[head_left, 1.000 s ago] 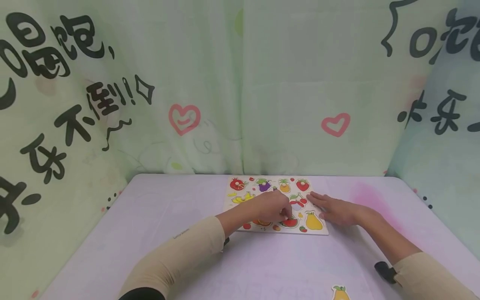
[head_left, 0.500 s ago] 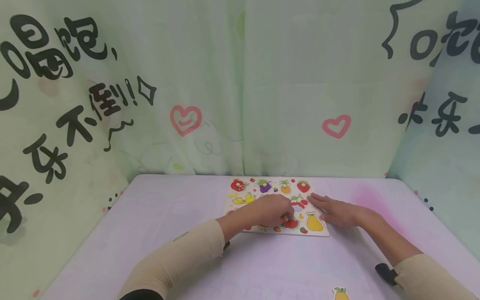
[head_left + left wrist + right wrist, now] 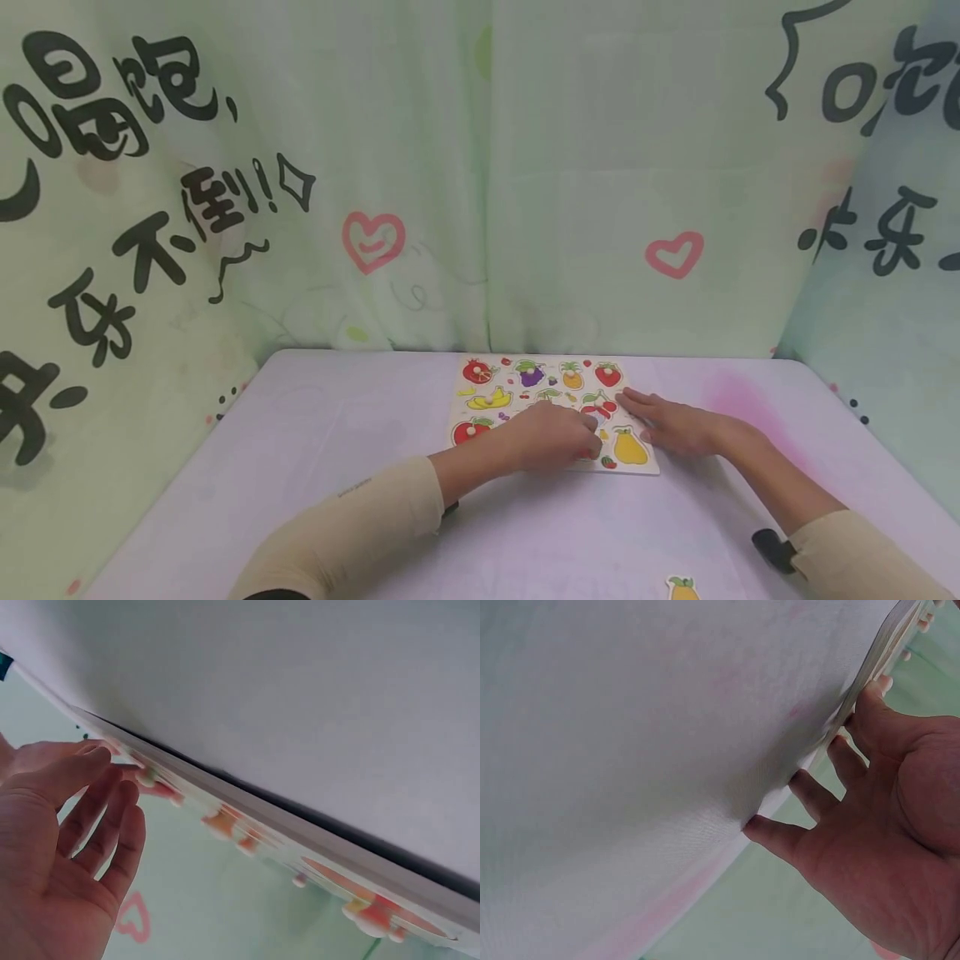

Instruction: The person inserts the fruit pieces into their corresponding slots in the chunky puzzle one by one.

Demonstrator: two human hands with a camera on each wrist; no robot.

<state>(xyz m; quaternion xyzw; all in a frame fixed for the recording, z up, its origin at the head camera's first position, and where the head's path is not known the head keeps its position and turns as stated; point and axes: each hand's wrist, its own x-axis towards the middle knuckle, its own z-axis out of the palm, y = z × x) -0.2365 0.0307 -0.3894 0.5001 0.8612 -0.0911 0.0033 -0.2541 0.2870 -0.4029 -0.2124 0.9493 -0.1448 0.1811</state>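
A flat fruit puzzle board (image 3: 517, 385) lies at the table's far side, with knobbed fruit pieces in it. My left hand (image 3: 551, 437) reaches over its near edge, pinching the watermelon piece (image 3: 588, 456) between thumb and index finger. Most of that piece is covered in the head view. In the left wrist view, the left hand's (image 3: 67, 840) other fingers are loosely bent. My right hand (image 3: 678, 421) rests at the board's right edge, fingers extended and touching it. The right wrist view has this right hand (image 3: 877, 810) with fingers spread against the board and the tabletop.
A loose pear piece (image 3: 682, 588) lies near the table's front, cut off by the frame. On the board are grapes (image 3: 530, 375), bananas (image 3: 490, 399), a strawberry (image 3: 608, 375) and a yellow pear shape (image 3: 630, 447). A printed curtain (image 3: 420, 167) stands behind the table (image 3: 360, 400).
My left hand has moved slightly right and toward the near edge, now covering most of the watermelon and uncovering the apple. My right hand keeps its place at the board's edge.
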